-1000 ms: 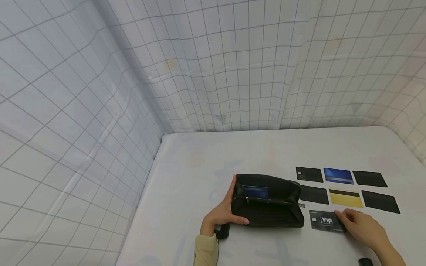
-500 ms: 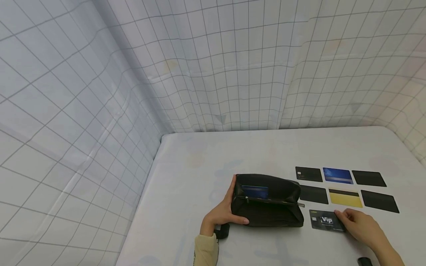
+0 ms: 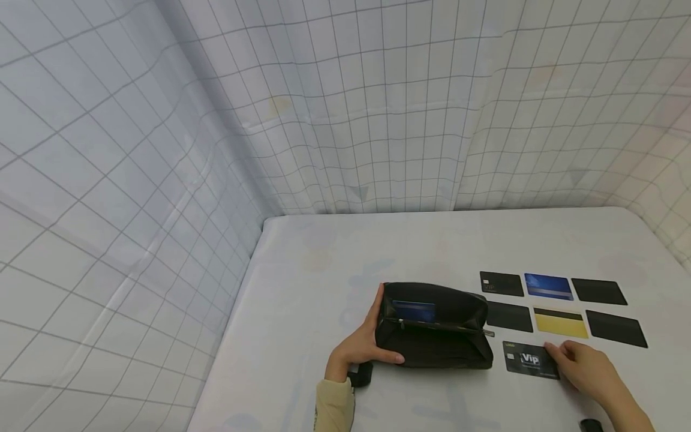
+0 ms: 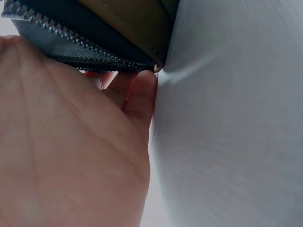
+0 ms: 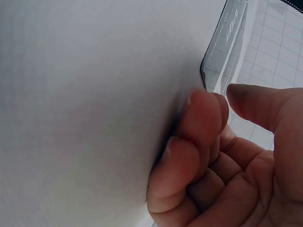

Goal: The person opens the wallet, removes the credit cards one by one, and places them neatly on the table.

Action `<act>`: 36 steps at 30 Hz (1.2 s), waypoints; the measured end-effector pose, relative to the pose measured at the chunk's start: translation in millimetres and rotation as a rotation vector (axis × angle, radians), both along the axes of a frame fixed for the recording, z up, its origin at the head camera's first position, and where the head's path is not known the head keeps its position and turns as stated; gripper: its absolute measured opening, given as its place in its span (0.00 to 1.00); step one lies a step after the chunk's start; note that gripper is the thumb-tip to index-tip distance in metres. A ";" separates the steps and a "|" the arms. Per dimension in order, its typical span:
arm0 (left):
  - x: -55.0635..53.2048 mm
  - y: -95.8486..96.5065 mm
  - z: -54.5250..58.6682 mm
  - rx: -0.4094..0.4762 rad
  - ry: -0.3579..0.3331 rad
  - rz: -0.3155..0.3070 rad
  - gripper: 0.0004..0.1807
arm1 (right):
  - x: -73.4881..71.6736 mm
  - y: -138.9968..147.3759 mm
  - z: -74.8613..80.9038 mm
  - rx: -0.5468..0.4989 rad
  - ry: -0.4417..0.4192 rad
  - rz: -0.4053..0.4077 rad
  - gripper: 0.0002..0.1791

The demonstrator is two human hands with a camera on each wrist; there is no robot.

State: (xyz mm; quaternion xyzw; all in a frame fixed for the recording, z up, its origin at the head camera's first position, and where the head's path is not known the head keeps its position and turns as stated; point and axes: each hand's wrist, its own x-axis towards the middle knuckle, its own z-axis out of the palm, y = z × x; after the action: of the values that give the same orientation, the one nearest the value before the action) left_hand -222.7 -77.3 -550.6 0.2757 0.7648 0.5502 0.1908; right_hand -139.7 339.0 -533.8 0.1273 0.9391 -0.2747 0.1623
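Observation:
My left hand [image 3: 361, 342] grips the left end of a black zip wallet [image 3: 437, 351], thumb on its front and a finger up along its side. The wallet's zip is undone and its mouth gapes; a blue card [image 3: 414, 312] shows inside. In the left wrist view the zipper teeth [image 4: 71, 40] run just above my fingertips. My right hand [image 3: 591, 369] pinches the right end of a dark grey VIP card [image 3: 526, 360], which lies on the table right of the wallet. In the right wrist view my curled fingers [image 5: 203, 116] meet the table at the card's edge, partly hiding the contact.
Behind the VIP card, two rows of cards lie on the white table [image 3: 302, 288]. Among them are a black VIP card [image 3: 502, 283], a blue card [image 3: 547, 286] and a yellow card [image 3: 561, 324]. Grid-patterned white cloth [image 3: 367, 120] hangs at the back and sides.
Almost nothing differs. The whole head view shifts very slightly; both hands, the wallet and the cards keep their places.

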 end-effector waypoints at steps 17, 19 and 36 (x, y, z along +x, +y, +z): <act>-1.2 0.1 1.6 -0.015 0.005 -0.001 0.70 | 0.9 -1.8 3.0 0.016 0.026 0.018 0.30; -0.7 0.2 1.4 -0.015 0.006 -0.003 0.70 | 1.3 -3.3 5.3 0.039 0.012 0.022 0.30; -1.6 0.2 -1.7 -0.010 0.017 -0.008 0.70 | -34.7 -81.1 83.3 0.060 0.347 0.226 0.25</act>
State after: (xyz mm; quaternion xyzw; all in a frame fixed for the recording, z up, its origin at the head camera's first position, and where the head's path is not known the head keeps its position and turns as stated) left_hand -224.3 -77.1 -552.3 0.2826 0.7679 0.5432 0.1878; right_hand -174.3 257.9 -450.5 -0.0234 0.9691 -0.2444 0.0240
